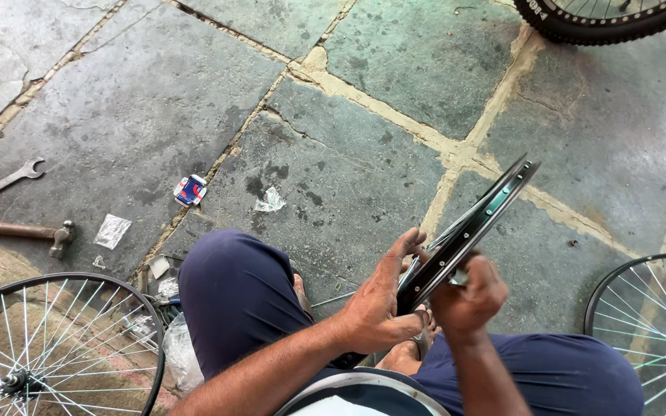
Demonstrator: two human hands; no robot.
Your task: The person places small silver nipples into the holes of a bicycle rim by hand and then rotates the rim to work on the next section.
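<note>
Both hands work one black wheel rim held edge-on above the person's lap. Left hand lies flat against the rim's side, fingers spread, thumb underneath. Right hand is curled into a fist around the rim's near edge. Two spoked wheels rest on the stone floor, one at its lower left edge, one at the lower right; a tyred wheel shows at the top edge. One spanner and one hammer lie at the left edge. No containers show.

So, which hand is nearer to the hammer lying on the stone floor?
The left. The left hand rests on the black rim, on the side toward the hammer; the right hand holds the rim farther away.
</note>
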